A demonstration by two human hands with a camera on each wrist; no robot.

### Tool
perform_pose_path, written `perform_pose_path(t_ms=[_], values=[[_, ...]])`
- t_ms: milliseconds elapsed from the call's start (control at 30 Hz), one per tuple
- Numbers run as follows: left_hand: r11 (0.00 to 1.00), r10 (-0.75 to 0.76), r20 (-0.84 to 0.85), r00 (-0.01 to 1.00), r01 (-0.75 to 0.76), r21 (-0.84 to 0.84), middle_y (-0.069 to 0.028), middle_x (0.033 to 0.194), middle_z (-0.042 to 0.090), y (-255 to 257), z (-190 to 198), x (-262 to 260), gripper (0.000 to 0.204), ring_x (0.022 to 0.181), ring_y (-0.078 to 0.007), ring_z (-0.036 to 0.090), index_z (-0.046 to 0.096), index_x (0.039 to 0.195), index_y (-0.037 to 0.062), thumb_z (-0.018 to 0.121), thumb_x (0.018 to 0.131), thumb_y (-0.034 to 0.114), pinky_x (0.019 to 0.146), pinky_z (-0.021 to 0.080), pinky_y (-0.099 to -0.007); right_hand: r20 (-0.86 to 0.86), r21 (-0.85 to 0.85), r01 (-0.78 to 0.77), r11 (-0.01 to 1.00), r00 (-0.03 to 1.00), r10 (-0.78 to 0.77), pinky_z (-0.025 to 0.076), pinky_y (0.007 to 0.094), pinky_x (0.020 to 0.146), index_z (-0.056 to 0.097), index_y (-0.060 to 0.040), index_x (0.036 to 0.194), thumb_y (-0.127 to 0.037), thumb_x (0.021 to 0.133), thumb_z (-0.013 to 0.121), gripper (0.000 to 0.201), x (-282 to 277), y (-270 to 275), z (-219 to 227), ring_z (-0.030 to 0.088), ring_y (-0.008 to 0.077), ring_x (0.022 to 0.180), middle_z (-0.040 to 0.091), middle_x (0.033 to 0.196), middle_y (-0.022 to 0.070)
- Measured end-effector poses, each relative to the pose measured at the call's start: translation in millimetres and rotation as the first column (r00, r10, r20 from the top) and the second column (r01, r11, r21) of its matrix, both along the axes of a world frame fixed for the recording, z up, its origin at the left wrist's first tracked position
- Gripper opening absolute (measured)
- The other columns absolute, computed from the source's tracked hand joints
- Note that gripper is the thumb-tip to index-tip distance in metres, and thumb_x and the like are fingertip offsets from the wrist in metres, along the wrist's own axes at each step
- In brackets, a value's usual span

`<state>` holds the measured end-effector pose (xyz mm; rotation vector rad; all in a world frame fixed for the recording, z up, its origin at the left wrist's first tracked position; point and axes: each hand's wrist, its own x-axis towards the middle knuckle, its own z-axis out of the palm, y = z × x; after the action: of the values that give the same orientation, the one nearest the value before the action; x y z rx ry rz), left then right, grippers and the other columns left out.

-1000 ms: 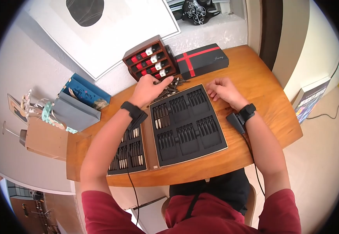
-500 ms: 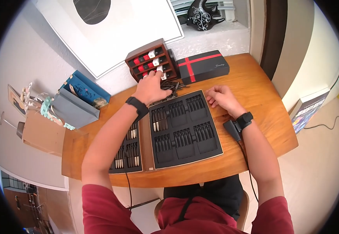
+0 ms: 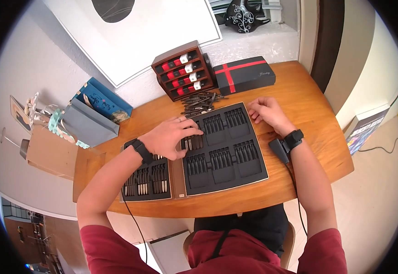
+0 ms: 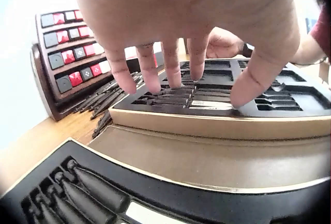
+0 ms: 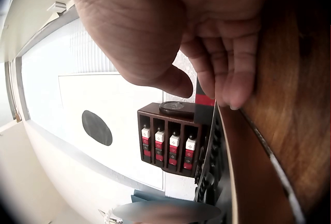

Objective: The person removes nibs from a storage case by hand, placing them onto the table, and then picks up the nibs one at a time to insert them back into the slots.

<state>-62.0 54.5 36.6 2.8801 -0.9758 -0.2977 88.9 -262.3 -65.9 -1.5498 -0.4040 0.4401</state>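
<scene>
My left hand (image 3: 167, 137) reaches down over the upper left section of the black moulded case (image 3: 225, 175), fingers extended and spread. In the left wrist view its fingertips are right at a row of slim dark pieces (image 4: 170, 98), and the thumb overlaps a pale slim piece (image 4: 209, 105). The case's left half (image 3: 175, 182) holds several dark and pale pieces, partly hidden by my left forearm. My right hand (image 3: 268, 114) rests by the case's upper right edge, its fingers loosely curled and holding nothing.
A loose pile of slim dark pieces (image 3: 201, 104) lies behind the case. Beyond it stand a wooden rack (image 3: 176, 52) of red, white and black blocks and a black box (image 3: 251, 77) with red ribbon. Paper bags (image 3: 89, 121) stand at the left.
My left hand has moved from the pile and rack back toward me, down over the case's upper left section. The right hand stays by the case's edge.
</scene>
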Motion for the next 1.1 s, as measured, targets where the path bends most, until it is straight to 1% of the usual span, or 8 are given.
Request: perform_pose_path(t_ms=[33, 100, 233, 400, 500, 733, 833, 1100], values=[[1.000, -0.003, 0.004, 1.000, 0.003, -0.005, -0.0108, 0.130, 0.060, 2, 0, 2, 0.059, 0.121, -0.0342, 0.056, 0.067, 0.128, 0.0093, 0.079, 0.070, 0.014, 0.103, 0.047, -0.0450, 0.006, 0.000, 0.008, 1.000, 1.000, -0.008, 0.055, 0.0265, 0.073, 0.072, 0.0006, 0.100, -0.023, 0.103, 0.065, 0.025, -1, -1, 1, 0.065, 0.0126, 0.080, 0.070, 0.090, 0.0060], [0.999, -0.046, 0.000, 0.999, 0.046, 0.009, -0.0100, 0.132, 0.059, 7, -2, 5, 0.074, 0.121, -0.0347, 0.055, 0.064, 0.135, 0.0113, 0.080, 0.063, 0.013, 0.104, 0.047, -0.0443, -0.001, -0.003, 0.013, 1.000, 1.000, -0.013, 0.055, 0.0265, 0.073, 0.072, 0.0006, 0.100, -0.023, 0.103, 0.065, 0.025, -1, -2, 1, 0.065, 0.0125, 0.080, 0.070, 0.089, 0.0059], [0.995, -0.056, 0.018, 0.998, 0.054, 0.089, -0.0089, 0.132, 0.057, 9, 0, 13, 0.079, 0.120, -0.0344, 0.053, 0.063, 0.134, 0.0142, 0.078, 0.057, 0.009, 0.103, 0.047, -0.0433, -0.004, 0.005, 0.021, 1.000, 1.000, -0.021, 0.055, 0.0265, 0.073, 0.072, 0.0012, 0.100, -0.022, 0.103, 0.065, 0.025, -2, 0, 2, 0.065, 0.0126, 0.080, 0.070, 0.089, 0.0060], [0.988, -0.072, 0.055, 0.996, 0.064, 0.137, -0.0059, 0.116, 0.053, 6, -14, 25, 0.078, 0.109, -0.0324, 0.050, 0.061, 0.125, 0.0181, 0.074, 0.050, 0.000, 0.091, 0.047, -0.0412, -0.018, -0.005, 0.015, 1.000, 1.000, -0.015, 0.055, 0.0262, 0.072, 0.072, 0.0015, 0.101, -0.022, 0.103, 0.066, 0.024, -1, 1, 1, 0.065, 0.0129, 0.078, 0.070, 0.089, 0.0062], [0.989, -0.077, 0.040, 0.996, 0.072, 0.128, -0.0054, 0.111, 0.051, 7, -16, 29, 0.079, 0.106, -0.0318, 0.049, 0.061, 0.124, 0.0182, 0.073, 0.048, -0.001, 0.085, 0.047, -0.0405, -0.021, -0.013, 0.019, 1.000, 1.000, -0.019, 0.055, 0.0262, 0.072, 0.071, 0.0015, 0.101, -0.022, 0.103, 0.066, 0.024, -3, 0, 5, 0.066, 0.0130, 0.078, 0.070, 0.090, 0.0064], [0.995, -0.021, -0.009, 1.000, 0.022, 0.100, -0.0060, 0.111, 0.049, 7, -21, 28, 0.077, 0.105, -0.0319, 0.048, 0.060, 0.121, 0.0173, 0.074, 0.048, -0.001, 0.083, 0.046, -0.0398, -0.022, -0.001, 0.012, 1.000, 1.000, -0.012, 0.057, 0.0281, 0.069, 0.071, 0.0036, 0.103, -0.023, 0.103, 0.067, 0.027, -1, 0, 3, 0.065, 0.0133, 0.080, 0.071, 0.092, 0.0073], [0.988, -0.030, 0.000, 1.000, 0.030, 0.152, -0.0069, 0.109, 0.047, 8, -23, 26, 0.074, 0.105, -0.0324, 0.048, 0.058, 0.118, 0.0161, 0.075, 0.048, -0.001, 0.083, 0.046, -0.0402, -0.017, 0.008, 0.006, 1.000, 1.000, -0.005, 0.057, 0.0281, 0.069, 0.072, 0.0039, 0.103, -0.023, 0.103, 0.067, 0.027, 0, 0, 1, 0.065, 0.0132, 0.080, 0.071, 0.091, 0.0072], [0.998, -0.027, 0.072, 0.997, 0.022, 0.067, -0.0081, 0.108, 0.046, 13, -32, 14, 0.056, 0.105, -0.0332, 0.048, 0.061, 0.105, 0.0146, 0.076, 0.054, -0.003, 0.082, 0.045, -0.0423, -0.010, 0.011, 0.019, 1.000, 1.000, -0.019, 0.057, 0.0275, 0.068, 0.072, 0.0035, 0.101, -0.022, 0.102, 0.068, 0.025, 0, 0, -1, 0.065, 0.0126, 0.077, 0.071, 0.090, 0.0068]])
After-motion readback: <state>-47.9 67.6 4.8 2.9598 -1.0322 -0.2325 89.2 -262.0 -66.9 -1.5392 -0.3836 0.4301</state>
